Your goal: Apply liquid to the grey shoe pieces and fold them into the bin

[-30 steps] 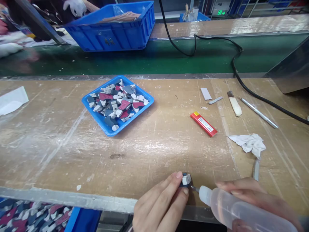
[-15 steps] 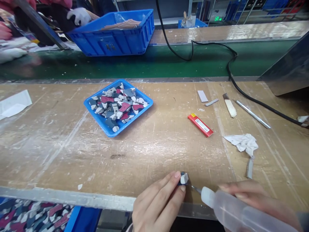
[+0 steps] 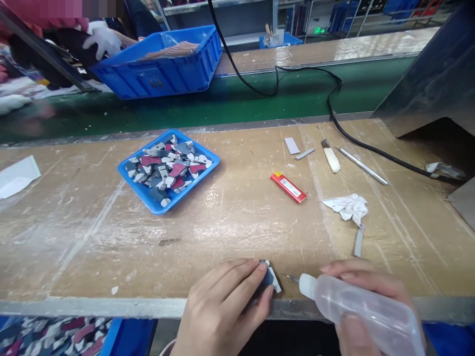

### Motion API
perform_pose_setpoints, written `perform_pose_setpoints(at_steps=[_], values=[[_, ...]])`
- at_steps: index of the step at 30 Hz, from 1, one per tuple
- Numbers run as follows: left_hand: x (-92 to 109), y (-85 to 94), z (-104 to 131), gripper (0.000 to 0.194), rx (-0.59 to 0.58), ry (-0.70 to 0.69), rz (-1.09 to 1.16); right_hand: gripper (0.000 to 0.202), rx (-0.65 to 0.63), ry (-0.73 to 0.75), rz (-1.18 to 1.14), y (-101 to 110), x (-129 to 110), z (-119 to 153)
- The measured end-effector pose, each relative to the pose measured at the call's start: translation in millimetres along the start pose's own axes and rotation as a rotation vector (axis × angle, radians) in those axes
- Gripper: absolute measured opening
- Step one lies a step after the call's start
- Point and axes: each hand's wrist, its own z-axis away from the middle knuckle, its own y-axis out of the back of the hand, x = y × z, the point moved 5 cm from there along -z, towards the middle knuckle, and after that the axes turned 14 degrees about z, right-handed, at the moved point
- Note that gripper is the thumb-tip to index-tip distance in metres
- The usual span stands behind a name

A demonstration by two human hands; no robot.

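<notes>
Small dark-and-white part (image 3: 270,282) sits at the near bench edge, pinched in left hand (image 3: 226,309) fingertips. Right hand (image 3: 365,301) grips squeeze bottle (image 3: 356,309), needle tip just right of the part, not touching. Judging: one part in work; blue tray (image 3: 148,198), up-left, is heaped with similar parts.

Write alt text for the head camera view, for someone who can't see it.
At the near edge of a worn workbench, the left hand pinches a small grey-and-white piece while the right hand points a clear squeeze bottle with a needle tip at it. Behind lie a blue tray of similar pieces, a red lighter and a crumpled rag.
</notes>
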Motion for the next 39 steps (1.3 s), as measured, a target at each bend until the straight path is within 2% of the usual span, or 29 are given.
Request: perform_pose_setpoints(at_steps=[5, 8, 13, 16, 19, 25, 30, 33, 36, 39], values=[[13, -5.3, -3, 0.015, -0.126, -0.195, -0.235, 0.027, -0.100, 0.081, 0.006, 0, -3, 1], [16, -6.6, -1, 0.015, -0.135, -0.269, -0.293, 0.029, -0.102, 0.075, 0.015, 2, -3, 3], [11, -6.8, -1, 0.009, -0.097, -0.248, -0.233, 0.037, -0.145, 0.057, 0.033, -4, -10, 1], [10, -6.1, 1, 0.008, -0.079, -0.237, -0.243, 0.033, -0.067, -0.029, 0.027, -5, -14, -5], [11, -4.0, 3, 0.009, -0.082, -0.243, -0.232, 0.031, -0.007, -0.037, 0.044, -8, -21, -11], [4, -1.8, 0, 0.009, -0.088, -0.161, -0.124, 0.025, -0.102, 0.029, 0.082, -13, -22, -12], [-5, -0.9, 1, 0.011, 0.011, -0.061, 0.010, 0.041, -0.253, -0.011, 0.059, -12, -14, 4], [-6, -2.1, 2, 0.013, 0.010, -0.029, 0.016, 0.048, -0.270, 0.010, 0.084, -11, -14, 9], [-6, -1.9, 2, 0.014, 0.004, -0.013, 0.020, 0.044, -0.268, 0.038, 0.097, -11, -16, 5], [-6, -1.6, 2, 0.014, 0.013, -0.006, 0.021, 0.040, -0.358, 0.046, 0.064, -13, -16, -3]])
